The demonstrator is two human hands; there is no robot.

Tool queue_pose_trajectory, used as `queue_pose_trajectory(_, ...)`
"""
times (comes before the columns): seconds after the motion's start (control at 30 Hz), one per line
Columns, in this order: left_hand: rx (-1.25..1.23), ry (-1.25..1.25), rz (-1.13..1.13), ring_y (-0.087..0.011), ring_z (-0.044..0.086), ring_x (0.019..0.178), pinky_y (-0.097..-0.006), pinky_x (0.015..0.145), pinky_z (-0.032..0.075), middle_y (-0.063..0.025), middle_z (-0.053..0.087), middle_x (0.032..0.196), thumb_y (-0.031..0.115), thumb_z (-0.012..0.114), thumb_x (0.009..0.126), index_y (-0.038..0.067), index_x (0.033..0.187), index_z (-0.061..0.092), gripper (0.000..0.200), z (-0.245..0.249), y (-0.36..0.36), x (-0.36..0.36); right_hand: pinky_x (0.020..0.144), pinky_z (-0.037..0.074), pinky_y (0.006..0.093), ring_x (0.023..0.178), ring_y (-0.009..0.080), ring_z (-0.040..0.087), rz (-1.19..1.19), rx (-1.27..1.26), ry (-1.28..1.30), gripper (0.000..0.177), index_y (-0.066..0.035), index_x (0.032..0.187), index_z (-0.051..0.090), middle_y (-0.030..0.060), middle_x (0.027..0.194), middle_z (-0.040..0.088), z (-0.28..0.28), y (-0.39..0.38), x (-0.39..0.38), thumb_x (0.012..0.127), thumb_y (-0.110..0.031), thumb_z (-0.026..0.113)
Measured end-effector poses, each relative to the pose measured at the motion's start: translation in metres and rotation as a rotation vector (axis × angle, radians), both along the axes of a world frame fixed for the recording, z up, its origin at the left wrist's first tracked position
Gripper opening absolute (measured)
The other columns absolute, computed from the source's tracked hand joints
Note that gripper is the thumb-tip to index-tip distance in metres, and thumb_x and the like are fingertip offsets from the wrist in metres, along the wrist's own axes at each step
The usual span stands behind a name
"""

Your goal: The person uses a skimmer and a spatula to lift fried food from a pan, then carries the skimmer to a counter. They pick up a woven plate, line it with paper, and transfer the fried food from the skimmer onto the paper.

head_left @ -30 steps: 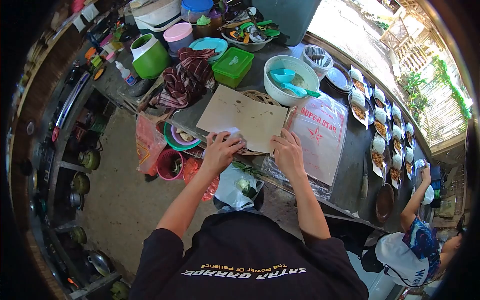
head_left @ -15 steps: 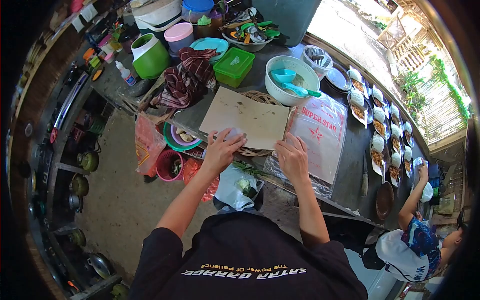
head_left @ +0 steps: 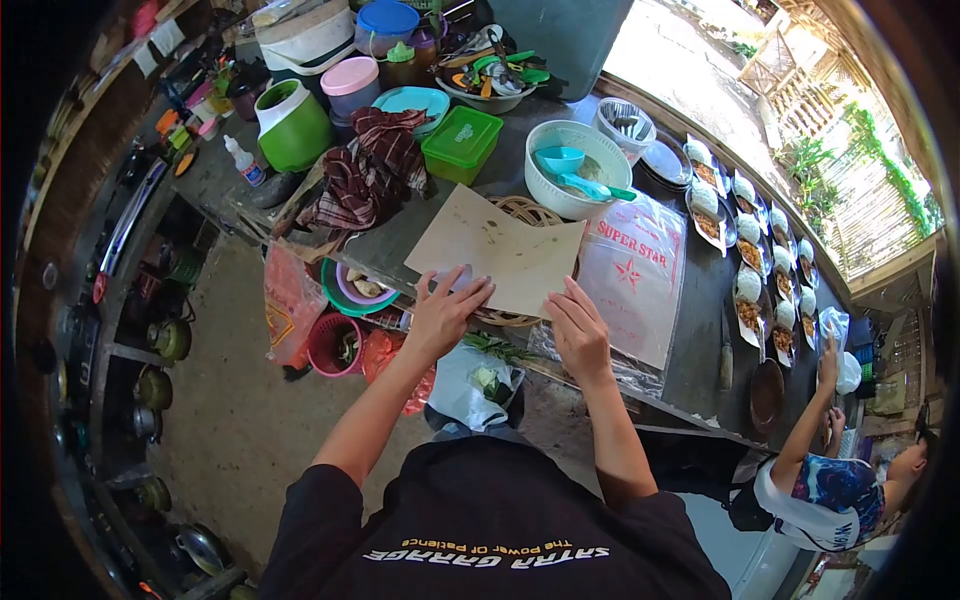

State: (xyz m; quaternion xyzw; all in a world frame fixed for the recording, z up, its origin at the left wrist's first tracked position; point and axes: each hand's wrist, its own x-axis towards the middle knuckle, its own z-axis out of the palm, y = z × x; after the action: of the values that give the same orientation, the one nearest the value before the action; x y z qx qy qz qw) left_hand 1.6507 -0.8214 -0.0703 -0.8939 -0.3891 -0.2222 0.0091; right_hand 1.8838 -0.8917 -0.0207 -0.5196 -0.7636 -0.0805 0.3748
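Note:
A brown paper sheet [head_left: 490, 245] lies over a round woven basket [head_left: 525, 210] at the counter's near edge, its surface slightly bent. On the sheet's lower left edge rests my left hand [head_left: 447, 310], fingers spread. My right hand [head_left: 577, 325] pinches the lower right corner between thumb and fingers. Right of the sheet is a plastic-wrapped stack of paper with red "SUPER STAR" print [head_left: 635, 270]. Behind it stands a white basin [head_left: 570, 150] with a turquoise scoop inside.
Rice-and-food portions [head_left: 748, 285] stand in rows at the right, near another person [head_left: 830, 480]. A green box [head_left: 462, 145], a checkered cloth [head_left: 365, 175] and a bowl of utensils [head_left: 490, 85] are behind. Pink and green baskets [head_left: 335, 342] sit below the counter.
The paper's right part now bends more, and my right hand has moved slightly down and left with its corner. The other person's arm has shifted lower. The view has moved slightly.

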Motion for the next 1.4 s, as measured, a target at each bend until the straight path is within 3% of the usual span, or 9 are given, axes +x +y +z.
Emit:
queue_pose_trajectory(0.23, -0.014, 0.094, -0.028, -0.0223, 0.044, 0.127, -0.0512, 0.106, 0.021, 0.0044, 0.057, 0.130, 0.009, 0.059, 0.080, 0.022, 0.129, 0.055, 0.051, 0.002, 0.004, 0.005, 0.091, 0.051, 0.0382, 0.113, 0.0301, 0.058, -0.112, -0.037, -0.082, 0.018, -0.002, 0.090, 0.069, 0.0079, 0.095, 0.066, -0.017, -0.014, 0.010, 0.073, 0.004, 0.065)
queue_pose_trajectory(0.47, -0.064, 0.068, -0.104, -0.0253, 0.042, 0.126, -0.0514, 0.105, 0.025, 0.0000, 0.056, 0.130, 0.005, 0.057, 0.079, 0.015, 0.127, 0.056, 0.049, 0.010, 0.007, 0.002, 0.095, 0.045, 0.0418, 0.115, 0.0302, 0.055, -0.205, -0.099, -0.039, 0.032, -0.005, 0.101, 0.069, 0.0089, 0.103, 0.064, -0.030, -0.022, 0.000, 0.071, 0.005, 0.061)
queue_pose_trajectory(0.77, -0.125, 0.108, -0.112, -0.0247, 0.038, 0.131, -0.0497, 0.106, 0.023, 0.0016, 0.049, 0.139, 0.013, 0.071, 0.071, 0.023, 0.132, 0.052, 0.064, 0.023, 0.010, -0.003, 0.098, 0.040, 0.0427, 0.116, 0.0316, 0.051, -0.346, -0.058, -0.020, 0.049, -0.009, 0.113, 0.066, 0.0097, 0.115, 0.058, -0.023, -0.050, -0.030, 0.067, 0.005, 0.058)
queue_pose_trajectory(1.0, -0.124, -0.305, -0.020, -0.0255, 0.041, 0.129, -0.0477, 0.104, 0.025, -0.0001, 0.051, 0.136, 0.025, 0.077, 0.072, 0.019, 0.125, 0.058, 0.057, 0.031, -0.022, -0.037, 0.089, 0.045, 0.0413, 0.099, 0.0307, 0.055, -0.178, -0.092, 0.129, 0.045, -0.010, 0.109, 0.067, 0.0110, 0.103, 0.058, -0.046, -0.095, -0.061, 0.067, 0.004, 0.058)
queue_pose_trajectory(1.1, -0.152, -0.511, 0.227, -0.0280, 0.049, 0.120, -0.0445, 0.100, 0.032, -0.0042, 0.059, 0.125, 0.025, 0.074, 0.075, 0.013, 0.118, 0.063, 0.046, -0.003, -0.064, -0.078, 0.086, 0.046, 0.0407, 0.095, 0.0323, 0.056, -0.077, -0.320, 0.211, 0.038, -0.008, 0.105, 0.068, 0.0128, 0.099, 0.059, -0.087, -0.126, -0.075, 0.070, 0.002, 0.059)
queue_pose_trajectory(1.2, -0.361, -0.627, 0.503, -0.0343, 0.057, 0.105, -0.0425, 0.093, 0.041, -0.0116, 0.065, 0.110, 0.024, 0.072, 0.077, 0.008, 0.111, 0.065, 0.039, -0.105, -0.128, -0.141, 0.083, 0.047, 0.0409, 0.091, 0.0336, 0.058, -0.033, -0.602, 0.257, 0.027, -0.007, 0.099, 0.069, 0.0139, 0.092, 0.062, -0.170, -0.167, -0.073, 0.074, -0.003, 0.061)
queue_pose_trajectory(1.3, -0.738, -0.441, 0.948, -0.0353, 0.057, 0.108, -0.0406, 0.093, 0.045, -0.0165, 0.063, 0.114, 0.028, 0.067, 0.082, 0.004, 0.113, 0.064, 0.039, -0.228, -0.265, -0.217, 0.075, 0.049, 0.0435, 0.084, 0.0346, 0.061, -0.031, -0.763, 0.209, 0.022, -0.010, 0.098, 0.069, 0.0141, 0.088, 0.065, -0.300, -0.229, -0.050, 0.077, -0.014, 0.064)
queue_pose_trajectory(1.33, -1.037, -0.419, 1.218, -0.0350, 0.059, 0.107, -0.0402, 0.092, 0.047, -0.0182, 0.064, 0.113, 0.027, 0.065, 0.083, 0.005, 0.115, 0.063, 0.040, -0.201, -0.312, -0.221, 0.074, 0.050, 0.0441, 0.083, 0.0348, 0.063, -0.044, -0.999, 0.234, 0.022, -0.010, 0.096, 0.069, 0.0140, 0.088, 0.067, -0.326, -0.252, -0.039, 0.079, -0.022, 0.064)
queue_pose_trajectory(1.4, -1.104, -0.335, 1.265, -0.0345, 0.061, 0.104, -0.0419, 0.087, 0.049, -0.0174, 0.065, 0.111, 0.033, 0.061, 0.084, 0.006, 0.116, 0.063, 0.042, -0.314, -0.470, -0.281, 0.072, 0.049, 0.0432, 0.082, 0.0348, 0.064, 0.020, -1.140, 0.004, 0.024, -0.011, 0.098, 0.068, 0.0125, 0.084, 0.068, -0.400, -0.307, 0.000, 0.084, -0.027, 0.057)
